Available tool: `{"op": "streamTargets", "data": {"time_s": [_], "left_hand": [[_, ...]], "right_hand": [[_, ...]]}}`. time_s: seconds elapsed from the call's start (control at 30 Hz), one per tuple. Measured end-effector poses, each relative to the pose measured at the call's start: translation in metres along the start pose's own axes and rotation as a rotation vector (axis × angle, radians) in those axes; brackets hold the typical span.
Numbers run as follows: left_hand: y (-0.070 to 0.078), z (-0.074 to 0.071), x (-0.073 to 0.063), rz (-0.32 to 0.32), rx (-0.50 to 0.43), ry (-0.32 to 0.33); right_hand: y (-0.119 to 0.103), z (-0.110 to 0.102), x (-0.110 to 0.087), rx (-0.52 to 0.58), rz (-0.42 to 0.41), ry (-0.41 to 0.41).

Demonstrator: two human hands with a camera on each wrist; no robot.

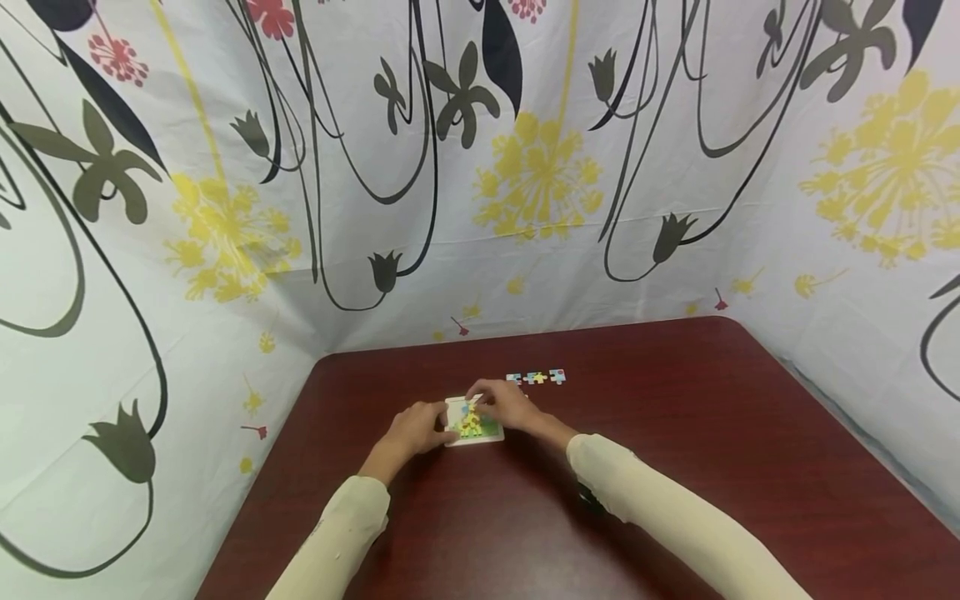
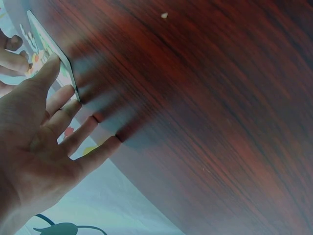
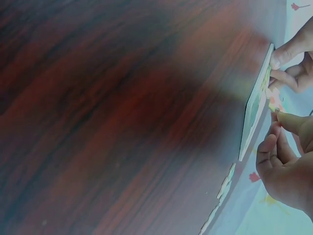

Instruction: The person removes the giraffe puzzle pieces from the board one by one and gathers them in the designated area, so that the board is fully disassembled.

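Note:
A small puzzle board (image 1: pixel 480 442) with a white border and a yellow giraffe-like picture on green lies flat on the dark red table. My left hand (image 1: pixel 415 427) holds the board at its left side, the thumb on the board's face and the fingers spread along the edge, the outer ones touching the table. Above the board's upper right part, my right hand (image 1: pixel 512 406) pinches a small yellow and orange puzzle piece (image 3: pixel 275 105) between thumb and fingertips. That piece is mostly covered by the fingers in the head view.
Several loose puzzle pieces (image 1: pixel 536 378) lie in a row behind the right hand, towards the table's back edge. A white cloth (image 1: pixel 465 208) with a flower print hangs behind and beside the table (image 1: pixel 675 467). A tiny pale speck (image 2: pixel 164 15) lies on the tabletop.

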State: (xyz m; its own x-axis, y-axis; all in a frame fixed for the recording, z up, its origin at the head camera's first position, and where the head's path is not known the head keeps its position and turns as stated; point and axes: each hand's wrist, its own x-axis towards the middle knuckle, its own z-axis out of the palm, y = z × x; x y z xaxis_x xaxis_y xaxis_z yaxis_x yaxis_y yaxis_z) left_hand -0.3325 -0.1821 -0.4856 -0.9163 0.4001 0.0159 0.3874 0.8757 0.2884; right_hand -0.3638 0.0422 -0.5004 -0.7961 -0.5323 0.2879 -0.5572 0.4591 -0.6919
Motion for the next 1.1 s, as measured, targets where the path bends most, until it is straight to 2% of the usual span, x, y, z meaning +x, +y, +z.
{"op": "streamTargets", "data": {"time_s": [0.37,0.83,1.1], "left_hand": [[0.0,0.001,0.001,-0.014,0.009,-0.006],[0.0,0.001,-0.001,-0.008,0.0,0.014],[0.0,0.001,0.0,-0.014,0.004,0.014]], "right_hand": [[0.004,-0.025,-0.007,-0.038,0.019,0.011],[0.023,-0.06,-0.019,-0.054,0.075,0.035],[0.038,-0.076,-0.027,-0.136,0.093,0.078]]}}
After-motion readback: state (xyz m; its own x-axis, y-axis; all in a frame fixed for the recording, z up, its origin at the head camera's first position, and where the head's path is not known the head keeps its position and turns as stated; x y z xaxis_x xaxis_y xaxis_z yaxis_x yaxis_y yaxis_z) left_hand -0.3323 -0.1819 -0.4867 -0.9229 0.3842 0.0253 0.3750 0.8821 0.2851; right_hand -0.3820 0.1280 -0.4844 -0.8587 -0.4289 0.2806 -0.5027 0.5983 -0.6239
